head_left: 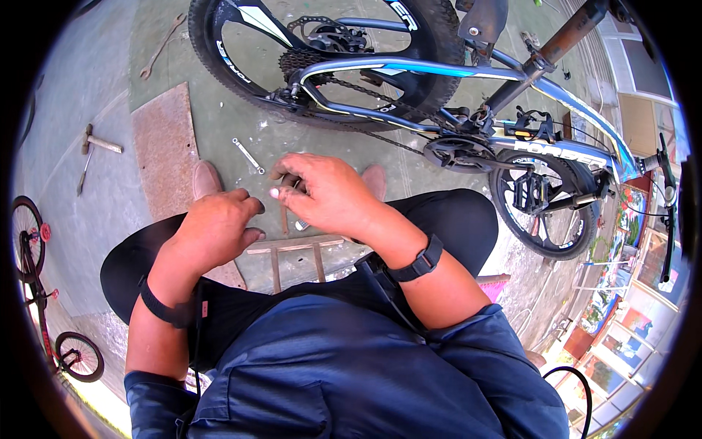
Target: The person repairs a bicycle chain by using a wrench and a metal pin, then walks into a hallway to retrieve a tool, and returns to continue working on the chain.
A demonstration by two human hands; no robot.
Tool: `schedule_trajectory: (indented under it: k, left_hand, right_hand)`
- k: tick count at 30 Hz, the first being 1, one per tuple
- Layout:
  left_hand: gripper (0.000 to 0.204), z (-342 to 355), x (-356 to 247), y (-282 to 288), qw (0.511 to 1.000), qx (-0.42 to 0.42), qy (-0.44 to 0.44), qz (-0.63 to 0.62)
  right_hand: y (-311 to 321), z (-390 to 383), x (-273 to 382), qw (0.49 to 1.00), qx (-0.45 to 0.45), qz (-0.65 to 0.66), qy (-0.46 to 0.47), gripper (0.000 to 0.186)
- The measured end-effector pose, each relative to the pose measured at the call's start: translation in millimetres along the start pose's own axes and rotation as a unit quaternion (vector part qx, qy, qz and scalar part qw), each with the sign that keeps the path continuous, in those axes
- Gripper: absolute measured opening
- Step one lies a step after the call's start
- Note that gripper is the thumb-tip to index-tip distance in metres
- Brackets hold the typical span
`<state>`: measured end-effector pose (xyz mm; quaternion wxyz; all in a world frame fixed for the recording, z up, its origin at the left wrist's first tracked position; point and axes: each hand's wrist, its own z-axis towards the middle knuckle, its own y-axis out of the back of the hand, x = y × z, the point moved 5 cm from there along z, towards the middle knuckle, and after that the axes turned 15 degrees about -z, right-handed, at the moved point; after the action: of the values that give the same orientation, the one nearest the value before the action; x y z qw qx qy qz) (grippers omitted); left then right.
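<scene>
My left hand (219, 228) hovers over my lap with its fingers bent and the thumb apart from them. No object shows in it. My right hand (325, 192) is a little farther forward, its smudged fingers curled toward the thumb. Anything pinched there is too small or hidden to name. On the ground just past my hands lies a combination wrench (248, 156), which neither hand touches. Ahead and to the right is a blue and black bicycle (439, 69); its rear wheel (219, 69), chain and crank (464, 154) are nearest to my right hand.
On the left lie a large open-ended wrench (162, 47), a hammer (102, 140) and a screwdriver (84, 172). A brown board (164, 135) is beside my left shoe (206, 179). A wooden frame (292, 244) is between my legs. Another bicycle (44, 325) is at the far left.
</scene>
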<state>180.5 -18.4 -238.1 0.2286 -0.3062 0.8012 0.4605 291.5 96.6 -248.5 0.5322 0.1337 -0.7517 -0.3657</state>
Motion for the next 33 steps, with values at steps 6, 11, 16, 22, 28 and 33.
schedule_trajectory:
  k: [6, 11, 16, 22, 28, 33]
  left_hand:
    - [0.031, -1.2, -0.5, 1.7, 1.0, 0.007, 0.006, 0.01]
    - [0.03, -2.2, -0.9, 1.7, 1.0, 0.003, 0.001, 0.007]
    - [0.029, -2.9, -2.5, 2.6, 1.0, -0.007, -0.011, 0.002]
    - [0.029, -4.0, -1.9, 3.2, 1.0, -0.015, -0.02, -0.011]
    - [0.029, -6.6, 2.3, 1.1, 1.0, -0.016, -0.019, -0.013]
    - [0.03, -8.8, 5.8, 0.1, 0.999, -0.017, -0.02, -0.02]
  right_hand:
    - [-3.1, 0.8, -0.9, 1.0, 0.006, -0.004, -0.002, 0.024]
    - [-3.1, -0.1, -0.1, 1.0, 0.007, -0.011, -0.001, 0.024]
    - [-2.3, 0.3, 0.4, 1.0, 0.012, -0.011, -0.003, 0.024]
    - [-5.7, -0.8, -2.6, 0.999, 0.028, 0.029, -0.029, 0.023]
    - [-3.1, 0.0, 2.9, 0.999, 0.032, 0.017, -0.029, 0.023]
    - [-3.0, 1.1, 2.3, 0.993, 0.062, 0.067, -0.073, 0.024]
